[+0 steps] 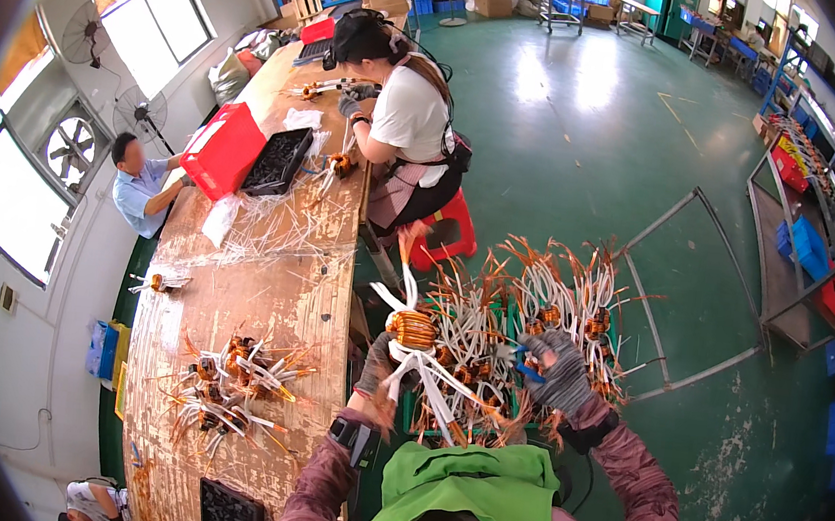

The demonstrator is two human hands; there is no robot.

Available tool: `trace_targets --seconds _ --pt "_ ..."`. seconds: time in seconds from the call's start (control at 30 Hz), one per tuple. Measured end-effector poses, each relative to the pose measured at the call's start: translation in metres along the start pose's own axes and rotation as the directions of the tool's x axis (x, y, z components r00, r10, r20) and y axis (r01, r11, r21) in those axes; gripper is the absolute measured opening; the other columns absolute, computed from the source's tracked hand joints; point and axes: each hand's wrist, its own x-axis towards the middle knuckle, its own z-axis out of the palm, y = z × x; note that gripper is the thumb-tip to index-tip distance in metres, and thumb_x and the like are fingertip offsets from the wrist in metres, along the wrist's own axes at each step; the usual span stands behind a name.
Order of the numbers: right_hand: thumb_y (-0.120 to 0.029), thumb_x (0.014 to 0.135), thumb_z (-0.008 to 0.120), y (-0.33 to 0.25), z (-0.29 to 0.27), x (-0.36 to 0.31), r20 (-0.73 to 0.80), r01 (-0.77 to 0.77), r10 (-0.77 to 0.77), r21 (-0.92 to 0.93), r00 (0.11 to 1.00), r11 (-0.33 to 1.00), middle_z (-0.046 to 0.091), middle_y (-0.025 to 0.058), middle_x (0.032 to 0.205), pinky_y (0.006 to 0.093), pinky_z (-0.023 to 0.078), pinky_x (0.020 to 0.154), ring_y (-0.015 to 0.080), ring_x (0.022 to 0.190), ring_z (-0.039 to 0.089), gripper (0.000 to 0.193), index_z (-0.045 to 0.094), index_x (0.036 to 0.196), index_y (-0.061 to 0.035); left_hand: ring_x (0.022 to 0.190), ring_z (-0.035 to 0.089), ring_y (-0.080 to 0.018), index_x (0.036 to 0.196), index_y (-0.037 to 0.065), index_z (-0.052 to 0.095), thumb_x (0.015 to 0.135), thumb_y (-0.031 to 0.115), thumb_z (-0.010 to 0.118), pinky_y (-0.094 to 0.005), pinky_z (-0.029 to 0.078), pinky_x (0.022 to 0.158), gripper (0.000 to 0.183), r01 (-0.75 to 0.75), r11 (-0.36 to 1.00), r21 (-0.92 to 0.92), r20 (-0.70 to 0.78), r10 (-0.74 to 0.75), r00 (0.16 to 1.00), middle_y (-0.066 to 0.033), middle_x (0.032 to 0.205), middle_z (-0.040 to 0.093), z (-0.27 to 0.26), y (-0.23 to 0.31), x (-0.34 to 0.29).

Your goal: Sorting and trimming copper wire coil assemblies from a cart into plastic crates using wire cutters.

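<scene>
Table [325,297], 9 o'clock: scuffed, worn wood. Pile [568,285], 4 o'clock: stringy pale leads, frayed copper ends. Coil [412,329], near centre toward 6 o'clock: ring-shaped, ridged copper winding, white sleeves splayed; best held steady by ring, leads parted. Right hand [563,377], 4 o'clock: knit glove, closed round tool. Left hand [378,365], 7 o'clock: gloved, gripping coil. Tool [528,363]: blue; tips best clear of fingers.
</scene>
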Motion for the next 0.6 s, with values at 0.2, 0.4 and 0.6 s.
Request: trace_targets --seconds 0.2,0.4,0.6 --pt "-0.022 0.063 0.072 0.006 -0.018 0.001 -0.046 0.043 -0.048 -0.102 0.998 0.994 0.06 0.013 0.098 0.0452 0.045 0.081 0.0311 0.088 0.058 0.051 0.06 0.111 -0.0094 0.089 0.062 -0.0305 0.11 0.011 0.057 0.084 0.037 0.052 -0.0489 0.049 0.087 0.037 0.259 0.939 -0.226 -0.036 -0.274 0.961 -0.0114 0.1 0.065 -0.011 -0.039 0.002" --pt "-0.021 0.069 0.063 -0.016 -0.013 0.011 0.2 0.324 -0.284 -0.208 0.938 0.923 0.059 0.0095 0.101 0.0438 0.041 0.088 0.028 0.096 0.055 0.044 0.061 0.11 -0.0074 0.087 0.062 -0.0276 0.1 0.009 0.058 0.083 0.028 0.058 -0.0448 0.051 0.084 0.025 0.281 0.947 -0.156 -0.162 -0.305 0.939 -0.0098 0.092 0.064 0.01 -0.058 -0.011" --pt "-0.02 0.067 0.063 -0.019 -0.021 0.014 0.221 0.391 -0.345 -0.211 0.912 0.896 0.059 0.0095 0.1 0.0434 0.04 0.09 0.0276 0.097 0.054 0.045 0.06 0.11 -0.0067 0.086 0.062 -0.0339 0.107 0.005 0.057 0.086 0.029 0.05 -0.0516 0.05 0.083 0.033 0.377 0.858 -0.348 -0.093 -0.432 0.897 -0.0152 0.096 0.064 0.028 -0.066 -0.015"
